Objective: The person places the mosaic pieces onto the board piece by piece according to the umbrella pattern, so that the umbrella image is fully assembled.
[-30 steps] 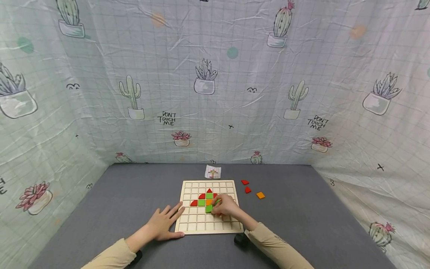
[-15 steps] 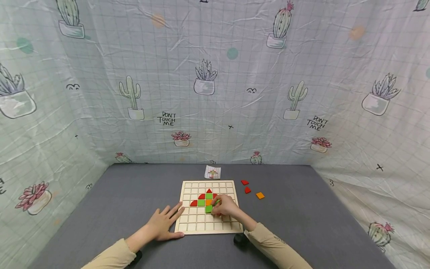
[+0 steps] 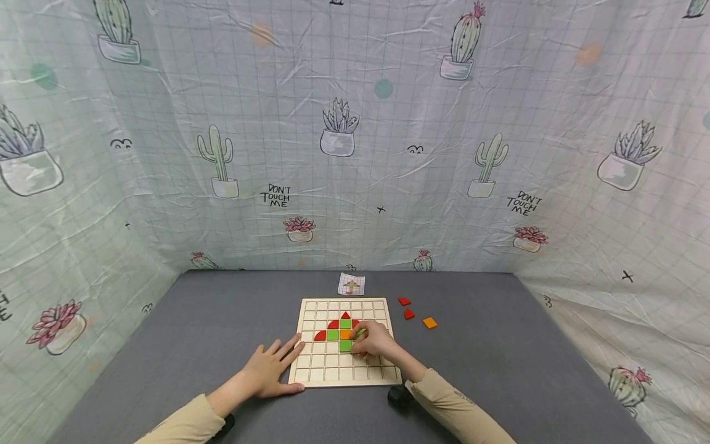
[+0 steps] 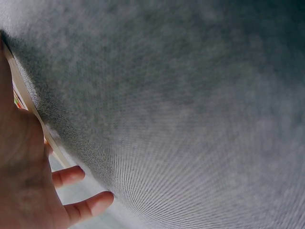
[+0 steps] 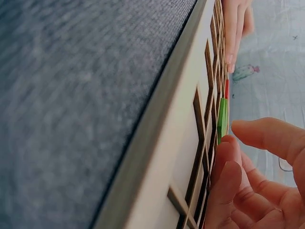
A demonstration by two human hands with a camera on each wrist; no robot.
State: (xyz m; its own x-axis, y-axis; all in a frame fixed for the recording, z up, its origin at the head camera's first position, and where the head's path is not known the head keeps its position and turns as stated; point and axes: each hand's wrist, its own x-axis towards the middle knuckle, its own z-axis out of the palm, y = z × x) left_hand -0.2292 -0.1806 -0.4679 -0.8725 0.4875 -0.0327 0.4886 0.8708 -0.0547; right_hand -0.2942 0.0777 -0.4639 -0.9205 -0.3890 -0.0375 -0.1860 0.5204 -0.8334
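A wooden grid board [image 3: 316, 374] lies on the table, bearing red, green and orange tiles. My left hand [image 3: 266, 370] rests at its left edge with fingers spread; the left wrist view shows part of that hand [image 4: 24, 176] beside the rim. Over the board's right half is my right hand [image 3: 375, 341], fingers bent, fingertips at the right side of a green square tile [image 3: 345, 346]. Above that tile sits an orange square [image 3: 345, 334]. In the right wrist view, the right hand's fingertips [image 5: 230, 138] are close to a green tile [image 5: 222, 117]; nothing shows between them. The hand hides some tiles.
Two red tiles [image 3: 409, 314] and a loose orange square [image 3: 429, 322] lie on the grey table [image 3: 471, 351] right of the board. Behind the board is a small pattern card [image 3: 352, 284]. A printed curtain [image 3: 377, 234] encloses the back and sides.
The green square by my right fingertips has shifted slightly and now lies flat in its cell. My right fingertips have drawn a little to the right; the left hand has stayed put.
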